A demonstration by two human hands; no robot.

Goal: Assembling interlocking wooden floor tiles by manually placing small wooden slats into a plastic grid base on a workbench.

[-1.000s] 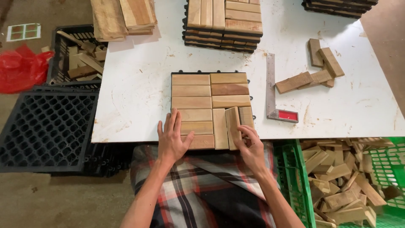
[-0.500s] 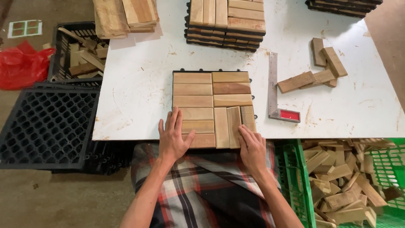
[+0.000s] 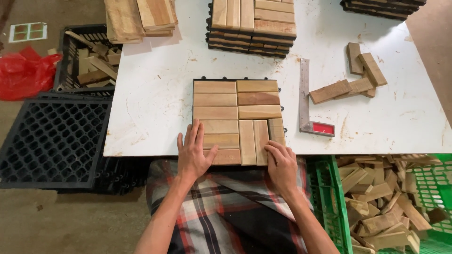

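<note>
Wooden tile [image 3: 235, 113]: left hand [image 3: 194, 153] flat, right hand [image 3: 281, 165] covering its corner.

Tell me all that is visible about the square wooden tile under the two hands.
The wooden tile lies flat at the near edge of the white table. Pale and reddish-brown slats, some crosswise and some lengthwise, sit on a black base with small edge tabs. The left hand lies flat on its near left slats; the right hand covers its near right corner.
</note>
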